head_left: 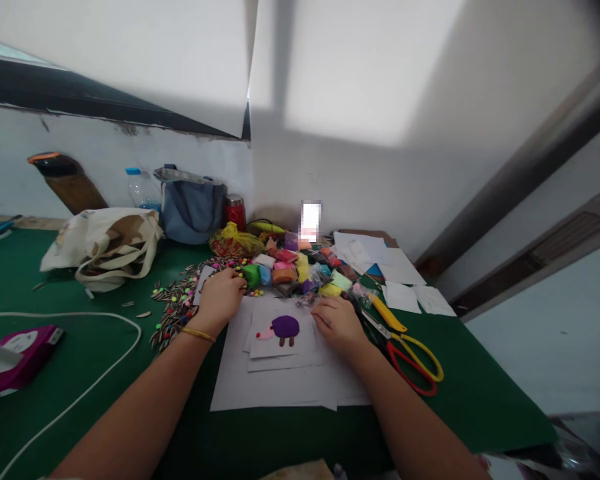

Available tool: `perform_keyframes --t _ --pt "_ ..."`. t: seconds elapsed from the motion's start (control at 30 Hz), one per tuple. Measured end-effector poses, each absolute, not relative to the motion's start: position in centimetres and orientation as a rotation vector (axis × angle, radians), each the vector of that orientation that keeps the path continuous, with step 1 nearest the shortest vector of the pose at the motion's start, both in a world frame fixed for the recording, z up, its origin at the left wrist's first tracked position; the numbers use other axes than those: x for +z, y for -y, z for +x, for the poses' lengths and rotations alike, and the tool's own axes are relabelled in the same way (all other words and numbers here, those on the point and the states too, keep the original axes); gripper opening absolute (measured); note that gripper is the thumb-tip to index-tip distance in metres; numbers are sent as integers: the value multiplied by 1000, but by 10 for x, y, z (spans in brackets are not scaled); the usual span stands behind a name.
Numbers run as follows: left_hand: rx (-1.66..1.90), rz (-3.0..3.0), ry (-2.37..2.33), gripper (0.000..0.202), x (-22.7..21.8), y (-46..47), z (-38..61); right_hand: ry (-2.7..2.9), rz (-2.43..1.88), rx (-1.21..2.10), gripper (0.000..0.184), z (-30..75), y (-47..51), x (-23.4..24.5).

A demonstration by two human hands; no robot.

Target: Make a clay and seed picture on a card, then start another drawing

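On a stack of white paper [275,387] lies a small sheet bearing a clay animal [285,327] with a purple body, pink snout, red nose and brown legs. My left hand [223,297] is over the pile of striped seeds [173,303] and small coloured pompoms, left of the paper. Its fingertips are pinched together near the green clay packet [252,275]; whatever is between them is too small to make out. My right hand [339,323] rests at the right edge of the small sheet, fingers loosely bent and slightly apart, holding nothing visible.
Coloured clay packets [285,275] are heaped behind the paper. Scissors [415,360] and a yellow utility knife [387,313] lie to the right. A cloth bag [115,243], a blue bag [193,207] and a red flask [235,213] stand at back left. A white cable [105,373] crosses the left side.
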State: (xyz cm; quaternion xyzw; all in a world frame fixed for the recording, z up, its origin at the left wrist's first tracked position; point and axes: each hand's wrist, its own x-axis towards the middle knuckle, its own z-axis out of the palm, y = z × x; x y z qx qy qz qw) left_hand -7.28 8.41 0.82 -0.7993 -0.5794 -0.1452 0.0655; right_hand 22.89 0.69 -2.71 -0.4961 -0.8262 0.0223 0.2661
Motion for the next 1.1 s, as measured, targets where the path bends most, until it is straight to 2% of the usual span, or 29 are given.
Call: perform_keyframes --t 0.17,0.37,0.57,1.1 --pt "-450 -2571 1680 23 13 -61 -50 2346 -1170 93 27 225 -6 -32" --pt "-444 -2780 1701 26 -5 -30 -40 2420 -1153 168 43 201 4 -27" --pt "-504 -2884 1698 27 -21 -33 -46 2451 -1172 171 38 174 6 -21" --pt "-557 -2872 1729 26 -21 -34 -45 2484 -1321 166 39 165 7 -21"
